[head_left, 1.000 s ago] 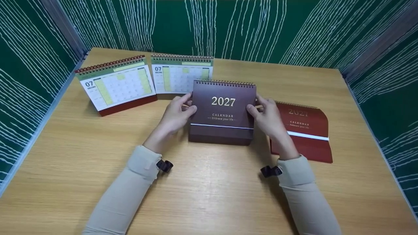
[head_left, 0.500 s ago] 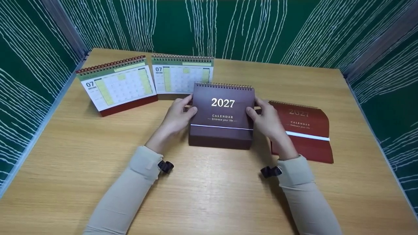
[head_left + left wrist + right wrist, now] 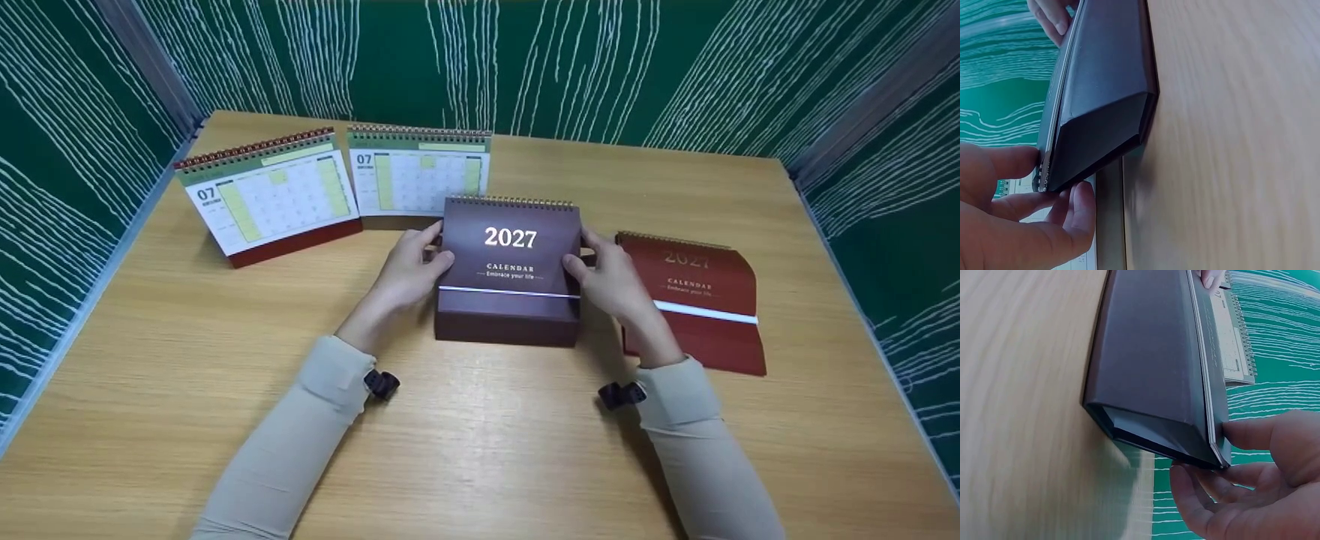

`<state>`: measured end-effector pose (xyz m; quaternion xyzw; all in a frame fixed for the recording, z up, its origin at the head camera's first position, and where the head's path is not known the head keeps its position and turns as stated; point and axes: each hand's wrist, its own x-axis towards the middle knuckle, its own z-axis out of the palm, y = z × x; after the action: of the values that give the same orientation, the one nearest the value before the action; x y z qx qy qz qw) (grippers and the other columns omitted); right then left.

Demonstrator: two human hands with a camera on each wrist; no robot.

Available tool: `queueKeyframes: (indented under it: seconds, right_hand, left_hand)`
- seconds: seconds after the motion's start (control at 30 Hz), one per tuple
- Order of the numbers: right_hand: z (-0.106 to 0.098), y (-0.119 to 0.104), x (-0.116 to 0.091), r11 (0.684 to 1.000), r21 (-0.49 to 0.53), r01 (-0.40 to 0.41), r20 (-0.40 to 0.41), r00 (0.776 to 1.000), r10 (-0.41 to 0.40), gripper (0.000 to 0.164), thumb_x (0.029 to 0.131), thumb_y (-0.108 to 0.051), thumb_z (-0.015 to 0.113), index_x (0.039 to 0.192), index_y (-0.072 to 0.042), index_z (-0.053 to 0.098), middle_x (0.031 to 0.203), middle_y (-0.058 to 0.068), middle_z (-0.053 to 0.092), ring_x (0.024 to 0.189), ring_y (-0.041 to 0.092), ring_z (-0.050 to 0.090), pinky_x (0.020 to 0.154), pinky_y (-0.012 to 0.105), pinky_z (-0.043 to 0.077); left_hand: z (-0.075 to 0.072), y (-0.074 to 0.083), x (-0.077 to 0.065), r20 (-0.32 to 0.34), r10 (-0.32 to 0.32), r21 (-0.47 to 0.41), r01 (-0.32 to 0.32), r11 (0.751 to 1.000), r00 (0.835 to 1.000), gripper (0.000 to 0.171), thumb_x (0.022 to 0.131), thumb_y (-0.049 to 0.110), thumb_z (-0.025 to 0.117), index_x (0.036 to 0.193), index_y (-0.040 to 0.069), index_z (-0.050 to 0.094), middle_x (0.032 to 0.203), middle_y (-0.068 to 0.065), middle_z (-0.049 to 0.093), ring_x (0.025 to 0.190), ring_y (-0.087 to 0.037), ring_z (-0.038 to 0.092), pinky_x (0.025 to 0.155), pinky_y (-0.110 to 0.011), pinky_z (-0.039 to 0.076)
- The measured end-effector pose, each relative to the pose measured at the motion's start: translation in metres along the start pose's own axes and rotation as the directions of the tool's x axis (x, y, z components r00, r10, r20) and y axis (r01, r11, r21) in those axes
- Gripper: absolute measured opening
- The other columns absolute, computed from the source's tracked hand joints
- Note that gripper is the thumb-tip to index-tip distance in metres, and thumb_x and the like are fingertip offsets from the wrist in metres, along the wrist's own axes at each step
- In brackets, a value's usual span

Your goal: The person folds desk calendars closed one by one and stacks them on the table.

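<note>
A: What's filling most of the frame?

B: The wooden table point(image 3: 480, 450), with a green wall point(image 3: 390, 60) rising behind it. At the upper left, an open red-based calendar point(image 3: 274, 199) is standing at an angle.

A: And the piece being handled?

B: The brown calendar point(image 3: 511, 259) is sitting at the centre of the frame, leaning back on its folded base, which seems to be resting on the table. The red calendar point(image 3: 712, 341) is lying at the right, its cover curling, and a second open calendar point(image 3: 409, 184) is standing at the upper centre-left, its lower right corner hiding behind the brown one.

A: What are the hands doing?

B: The left hand point(image 3: 409, 270) is pinching one side edge of the brown calendar, thumb in front and fingers behind; the right hand point(image 3: 611, 274) is gripping the opposite edge the same way.

A: What's worrying you?

B: Uneven pressure could be skewing the base or tipping it if one side is letting go first. A push toward the back could be knocking the second open calendar. The right forearm is crossing the red calendar's edge, so a careless sweep could be catching its white strip point(image 3: 705, 312), the smallest thing I'm noting.
</note>
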<state>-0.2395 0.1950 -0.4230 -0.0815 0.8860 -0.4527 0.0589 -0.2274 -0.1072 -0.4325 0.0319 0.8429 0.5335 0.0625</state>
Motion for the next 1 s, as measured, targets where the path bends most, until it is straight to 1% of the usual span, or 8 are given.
queueKeyframes:
  seconds: [0.07,0.13,0.23,0.37,0.57,0.73,0.87,1.0]
  right_hand:
    - [0.0005,0.0006,0.0,1.0,-0.006,0.0,0.009,1.0,0.0,0.067,0.109,-0.013,0.056,0.168,-0.004,0.025,0.155,0.025,0.051,0.112,0.034,0.071,0.102,0.044,0.058]
    - [0.0012,0.0015,0.0004,1.0,-0.016,0.004,0.019,1.0,-0.004,0.068,0.109,-0.012,0.057,0.168,-0.004,0.024,0.153,0.026,0.052,0.112,0.035,0.071,0.101,0.044,0.058]
    - [0.0021,0.0026,0.0009,0.999,-0.043,0.015,0.028,1.0,-0.014,0.069,0.109,-0.012,0.058,0.168,-0.002,0.023,0.155,0.026,0.051,0.126,0.035,0.064,0.114,0.046,0.049]
    - [0.0025,0.004,0.0013,0.998,-0.067,0.005,0.041,0.999,-0.003,0.071,0.108,-0.012,0.058,0.167,0.001,0.02,0.158,0.028,0.047,0.138,0.037,0.055,0.124,0.048,0.037]
    - [0.0011,0.0034,0.0009,0.995,-0.102,-0.022,0.078,0.997,0.03,0.076,0.109,-0.016,0.057,0.167,0.005,0.013,0.165,0.029,0.038,0.155,0.039,0.034,0.13,0.05,0.022]
    - [0.0017,0.0044,0.0007,0.993,-0.114,-0.032,0.092,0.995,0.043,0.077,0.109,-0.016,0.057,0.167,0.004,0.011,0.165,0.029,0.037,0.152,0.039,0.038,0.129,0.051,0.026]
    - [0.0021,0.004,0.0006,0.99,-0.132,-0.041,0.102,0.993,0.055,0.077,0.109,-0.016,0.057,0.167,0.004,0.011,0.166,0.03,0.033,0.157,0.039,0.029,0.13,0.051,0.021]
    - [0.0029,0.0038,0.0012,0.991,-0.125,-0.049,0.121,0.991,0.064,0.078,0.109,-0.016,0.057,0.167,0.005,0.009,0.168,0.03,0.031,0.158,0.039,0.025,0.131,0.05,0.018]
  left_hand:
    - [0.0007,-0.0011,0.0003,0.001,0.001,0.002,-0.001,1.0,1.0,0.066,0.106,0.013,0.059,0.165,0.002,0.032,0.146,-0.023,0.048,0.131,-0.03,0.049,0.121,-0.043,0.038]
    - [0.0015,-0.0022,0.0004,0.002,0.007,0.004,-0.007,1.0,1.0,0.066,0.106,0.013,0.059,0.165,0.001,0.033,0.148,-0.023,0.048,0.134,-0.031,0.048,0.122,-0.043,0.037]
    - [0.0023,-0.0038,0.0005,0.006,0.014,0.004,-0.014,1.0,1.0,0.066,0.105,0.012,0.059,0.164,0.0,0.033,0.151,-0.023,0.047,0.137,-0.031,0.048,0.123,-0.044,0.035]
    - [0.0035,-0.0061,0.0011,0.015,0.022,-0.018,-0.022,1.0,1.0,0.065,0.105,0.009,0.059,0.164,0.0,0.034,0.153,-0.024,0.046,0.137,-0.031,0.047,0.122,-0.044,0.036]
    - [0.0043,-0.0055,0.0,0.044,0.014,-0.074,-0.011,0.997,0.999,0.065,0.104,0.004,0.058,0.164,0.002,0.035,0.155,-0.023,0.046,0.135,-0.03,0.051,0.12,-0.042,0.04]
    - [0.0033,-0.0039,-0.0019,0.074,0.009,-0.09,-0.003,0.996,0.997,0.066,0.102,0.0,0.058,0.164,0.005,0.037,0.148,-0.021,0.052,0.128,-0.029,0.054,0.116,-0.043,0.042]
    - [0.003,-0.0033,-0.0023,0.103,0.015,-0.088,-0.006,0.996,0.995,0.067,0.101,-0.002,0.058,0.165,0.007,0.038,0.14,-0.018,0.057,0.122,-0.028,0.056,0.111,-0.041,0.045]
    - [0.0033,-0.0038,-0.0029,0.123,0.006,-0.088,0.004,0.996,0.992,0.068,0.102,-0.002,0.057,0.166,0.007,0.036,0.138,-0.017,0.058,0.12,-0.026,0.056,0.108,-0.04,0.047]
